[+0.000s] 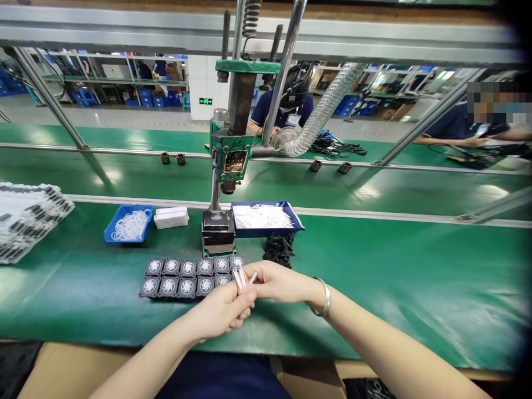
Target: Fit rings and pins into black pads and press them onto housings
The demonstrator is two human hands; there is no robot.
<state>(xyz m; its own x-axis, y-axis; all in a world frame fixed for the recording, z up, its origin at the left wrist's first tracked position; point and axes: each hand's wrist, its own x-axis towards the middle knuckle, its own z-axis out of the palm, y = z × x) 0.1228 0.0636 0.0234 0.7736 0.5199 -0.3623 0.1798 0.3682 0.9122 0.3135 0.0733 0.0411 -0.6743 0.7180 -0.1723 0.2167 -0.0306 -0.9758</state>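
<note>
My left hand [222, 311] is closed around a small bunch of thin white pins [240, 275] that stick up from its fingers. My right hand [277, 281], with a silver bracelet on the wrist, pinches at the top of that bunch. Both hands hover just in front of two rows of small black square fan parts with white impellers [183, 276] lying on the green table. Behind them stands a green hand press [228, 160] with a black block at its base [218, 228].
A blue tray of white pins [266, 217] sits right of the press, with a pile of black parts [279, 247] before it. A blue tray of white rings [128, 224] and a white stack [170, 218] lie left. Stacked trays [25, 219] at far left. Other people work across the belt.
</note>
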